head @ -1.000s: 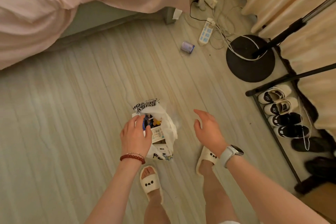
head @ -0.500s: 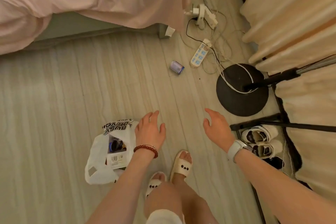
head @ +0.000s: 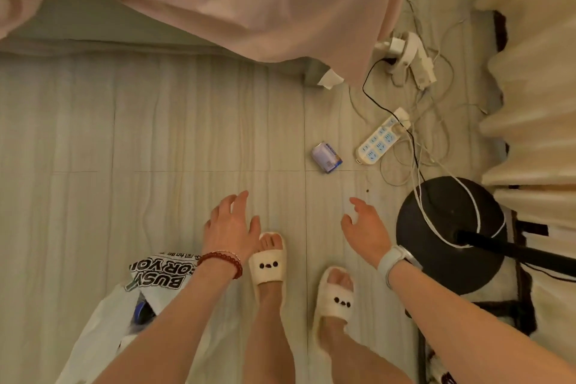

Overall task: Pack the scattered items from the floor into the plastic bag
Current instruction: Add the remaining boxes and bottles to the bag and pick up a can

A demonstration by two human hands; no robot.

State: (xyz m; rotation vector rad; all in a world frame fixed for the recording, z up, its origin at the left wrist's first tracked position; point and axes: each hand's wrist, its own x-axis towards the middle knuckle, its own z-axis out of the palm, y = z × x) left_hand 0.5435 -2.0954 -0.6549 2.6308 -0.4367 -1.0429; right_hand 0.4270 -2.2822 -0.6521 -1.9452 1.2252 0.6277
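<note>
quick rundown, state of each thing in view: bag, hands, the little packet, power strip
plastic bag: on the floor, mouth open, items inside, no hand on it
left hand: open, fingers spread, holds nothing
right hand: open, holds nothing
small blue and white packet: lying on the floor, not yet packed
power strip: on the floor, a plug in its far end
</note>
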